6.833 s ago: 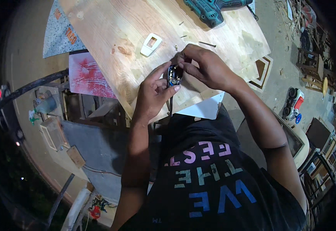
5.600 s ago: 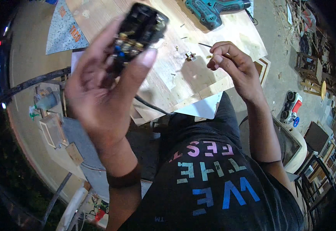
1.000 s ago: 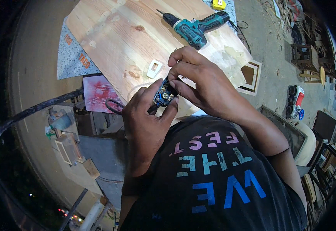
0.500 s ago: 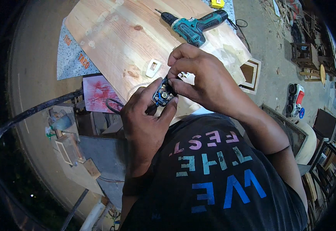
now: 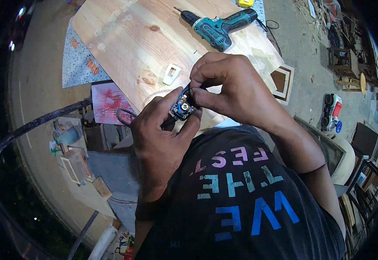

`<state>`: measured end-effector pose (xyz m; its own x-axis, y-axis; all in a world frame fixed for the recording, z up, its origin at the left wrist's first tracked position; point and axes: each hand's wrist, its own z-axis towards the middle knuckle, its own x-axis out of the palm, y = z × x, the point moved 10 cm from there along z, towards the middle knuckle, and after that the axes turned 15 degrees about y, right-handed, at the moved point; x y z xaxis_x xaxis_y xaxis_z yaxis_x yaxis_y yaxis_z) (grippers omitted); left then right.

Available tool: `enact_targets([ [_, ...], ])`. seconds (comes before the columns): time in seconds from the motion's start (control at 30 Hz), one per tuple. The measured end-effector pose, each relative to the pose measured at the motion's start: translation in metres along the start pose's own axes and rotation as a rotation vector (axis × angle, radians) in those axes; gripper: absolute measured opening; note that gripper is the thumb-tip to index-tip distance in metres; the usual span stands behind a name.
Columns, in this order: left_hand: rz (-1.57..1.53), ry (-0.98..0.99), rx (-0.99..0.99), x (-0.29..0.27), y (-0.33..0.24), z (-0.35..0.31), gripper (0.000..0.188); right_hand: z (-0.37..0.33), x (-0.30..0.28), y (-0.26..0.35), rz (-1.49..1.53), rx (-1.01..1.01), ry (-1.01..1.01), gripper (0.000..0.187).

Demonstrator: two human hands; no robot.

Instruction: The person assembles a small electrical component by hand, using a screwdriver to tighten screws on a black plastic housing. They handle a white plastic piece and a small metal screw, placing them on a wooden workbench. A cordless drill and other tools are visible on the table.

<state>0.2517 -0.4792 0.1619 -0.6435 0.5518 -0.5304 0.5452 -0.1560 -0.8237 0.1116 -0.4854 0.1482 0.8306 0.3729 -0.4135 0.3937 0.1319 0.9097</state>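
Note:
My left hand (image 5: 160, 130) grips a small electrical fitting (image 5: 183, 107) between thumb and fingers. Its open inside faces up, showing a dark blue body with brass-coloured metal parts and a screw. My right hand (image 5: 225, 82) is closed in a pinch at the fitting's upper edge. Whatever lies between those fingertips is hidden. On the wooden board just beyond my hands lies a white cover piece (image 5: 171, 74) with a cut-out. A dark cable (image 5: 124, 118) loops out beside my left hand.
A teal and black cordless drill (image 5: 217, 30) rests on the wooden board (image 5: 124, 47), and a yellow object (image 5: 244, 3) sits at the far edge. Left of the board is a red-stained panel (image 5: 111, 103). A wooden frame (image 5: 283, 84) and a toy vehicle (image 5: 332, 112) are to the right.
Both hands stay almost in place around the fitting. My right fingers have shifted very slightly, still pinched. Bright lights now show at the upper left edge.

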Motion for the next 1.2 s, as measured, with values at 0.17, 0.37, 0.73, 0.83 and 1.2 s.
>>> enact_targets([
  [0.17, 0.052, 0.005, 0.028, 0.001, -0.002, 0.0, 0.046, 0.0, 0.001, -0.005, 0.042, 0.043, 0.017, 0.01],
  [0.37, 0.103, 0.021, -0.038, 0.001, -0.008, 0.001, 0.045, -0.001, 0.004, -0.014, 0.179, 0.121, 0.021, 0.009],
  [0.73, 0.094, -0.015, 0.059, -0.002, -0.007, -0.001, 0.046, -0.005, -0.008, -0.007, 0.226, -0.074, -0.063, 0.015],
  [0.83, 0.051, -0.05, 0.122, -0.004, -0.004, -0.005, 0.048, -0.007, -0.011, 0.0, 0.279, -0.14, -0.055, 0.015],
  [1.2, 0.032, -0.056, 0.105, -0.007, 0.0, -0.008, 0.049, -0.028, -0.026, 0.036, -0.128, -0.29, -0.116, 0.017],
])
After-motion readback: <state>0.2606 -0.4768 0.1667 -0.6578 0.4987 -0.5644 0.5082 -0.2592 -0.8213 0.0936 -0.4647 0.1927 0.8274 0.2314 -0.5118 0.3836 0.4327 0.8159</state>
